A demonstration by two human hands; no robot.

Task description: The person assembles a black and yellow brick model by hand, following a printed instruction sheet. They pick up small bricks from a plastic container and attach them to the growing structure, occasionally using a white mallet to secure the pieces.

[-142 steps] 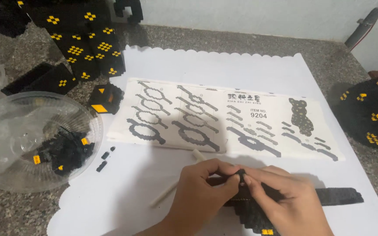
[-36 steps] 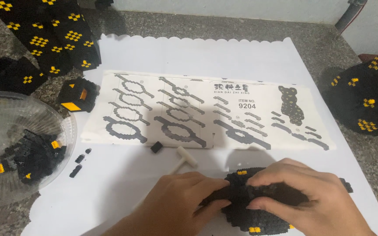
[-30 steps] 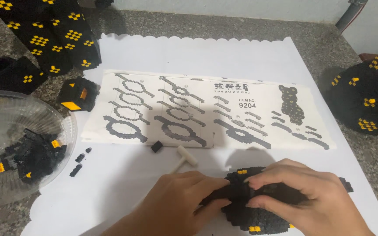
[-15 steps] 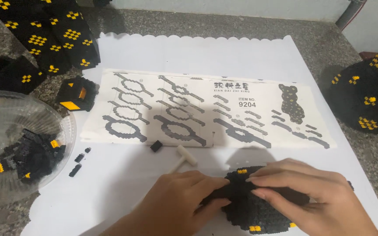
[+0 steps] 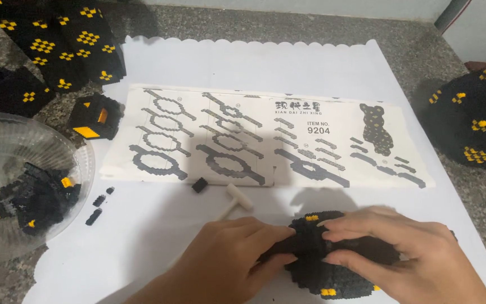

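Both my hands press on a black brick assembly (image 5: 316, 270) with a few yellow bricks, lying on white paper (image 5: 254, 67) at the near edge. My left hand (image 5: 229, 259) grips its left side, fingers curled around it. My right hand (image 5: 400, 247) lies flat over its top and right side. Just beyond my left hand lies a small white hammer-shaped tool (image 5: 233, 198), and a single loose black brick (image 5: 199, 184) sits beside it. The instruction sheet (image 5: 265, 138) with grey build diagrams is spread out past the assembly.
A clear plastic bowl (image 5: 7, 146) at the left holds several black and yellow bricks. Built black-and-yellow sections stand at the far left (image 5: 57, 45) and far right (image 5: 471, 112). A small black block with an orange face (image 5: 94, 115) and loose bricks (image 5: 98, 205) lie near the bowl.
Since the oldest frame my hands and the assembly have shifted toward me and the view has tilted. Over the last second my hands only adjusted slightly on the assembly.
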